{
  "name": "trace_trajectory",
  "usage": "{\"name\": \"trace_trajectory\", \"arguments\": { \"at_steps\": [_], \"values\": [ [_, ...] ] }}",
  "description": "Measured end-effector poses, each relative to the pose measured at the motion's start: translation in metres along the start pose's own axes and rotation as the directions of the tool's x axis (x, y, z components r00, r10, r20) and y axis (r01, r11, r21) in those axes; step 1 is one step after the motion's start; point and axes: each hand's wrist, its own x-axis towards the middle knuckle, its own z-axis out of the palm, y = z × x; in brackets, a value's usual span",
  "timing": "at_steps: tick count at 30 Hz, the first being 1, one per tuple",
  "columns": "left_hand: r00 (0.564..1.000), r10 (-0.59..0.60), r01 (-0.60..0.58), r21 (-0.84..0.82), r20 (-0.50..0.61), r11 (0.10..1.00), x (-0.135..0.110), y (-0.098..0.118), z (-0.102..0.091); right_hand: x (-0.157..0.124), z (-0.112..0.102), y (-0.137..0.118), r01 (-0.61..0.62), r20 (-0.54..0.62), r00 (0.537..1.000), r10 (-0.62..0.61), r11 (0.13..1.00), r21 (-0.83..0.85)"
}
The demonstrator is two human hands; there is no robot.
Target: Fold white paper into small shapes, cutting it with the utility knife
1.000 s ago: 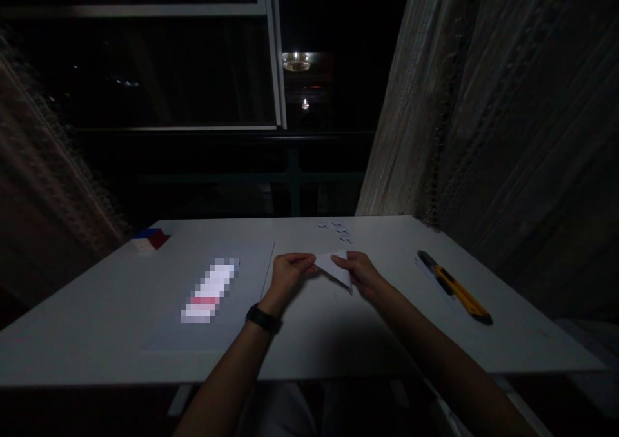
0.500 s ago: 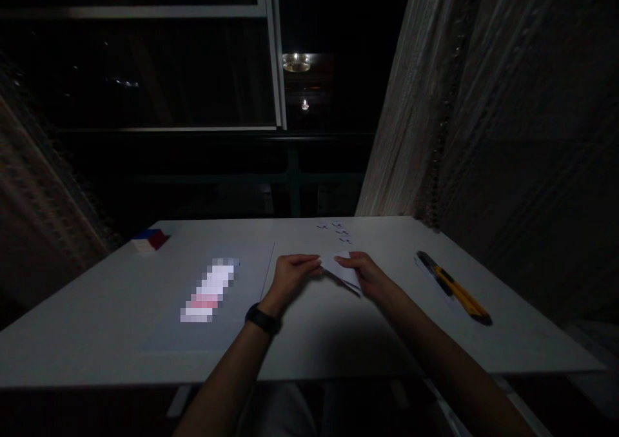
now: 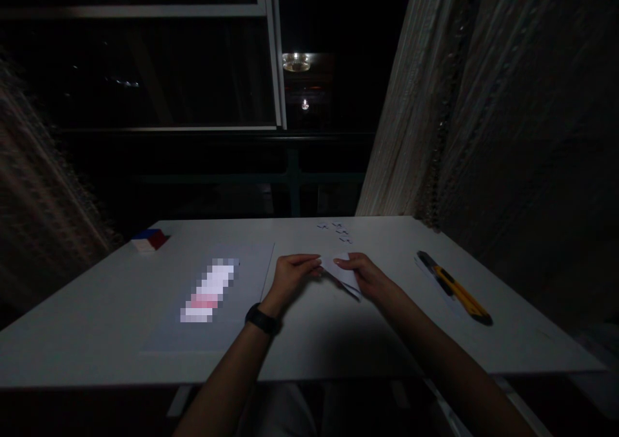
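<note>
Between my two hands is a folded piece of white paper (image 3: 344,273), held a little above the white table (image 3: 309,353). My left hand (image 3: 294,274), with a black band on its wrist, pinches the paper's left corner between thumb and fingertips. At the paper's right side my right hand (image 3: 366,274) grips it, thumb on top and fingers underneath. The paper's lower edges stand slightly apart, so more than one layer shows. Beyond the hands lie several small paper pieces (image 3: 341,232) with dark marks, too dim to make out.
A yellow and black utility knife (image 3: 457,290) lies at the right on some paper. To the left, a phone-like lit screen (image 3: 209,292), pixelated, rests on a large white sheet (image 3: 254,282). A coloured cube (image 3: 149,240) sits at the far left. Curtains (image 3: 394,115) hang behind.
Both hands stay in nearly the same place on the paper. Its lower right edges have spread very slightly.
</note>
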Motion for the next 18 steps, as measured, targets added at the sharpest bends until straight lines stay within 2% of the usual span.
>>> {"name": "trace_trajectory", "arguments": {
  "at_steps": [9, 13, 16, 18],
  "values": [
    [1.000, 0.022, -0.022, 0.012, -0.004, 1.000, 0.0006, -0.0008, -0.0010, -0.0009, 0.0012, -0.0008, -0.007, -0.001, 1.000, 0.007, 1.000, -0.002],
    [0.999, -0.001, 0.002, -0.044, 0.033, 0.999, 0.0006, -0.0027, -0.0037, -0.0009, 0.0023, -0.0010, 0.007, -0.028, 1.000, -0.007, 1.000, -0.005],
    [0.999, 0.006, -0.002, -0.079, 0.049, 0.997, 0.0006, -0.0026, -0.0057, -0.0015, 0.0031, -0.0005, 0.072, -0.087, 0.993, -0.078, 0.995, -0.070],
    [0.999, 0.028, -0.027, -0.031, 0.027, 0.999, 0.0010, -0.0022, -0.0062, -0.0026, 0.0045, 0.0005, 0.142, -0.122, 0.979, -0.161, 0.978, -0.153]
  ]
}}
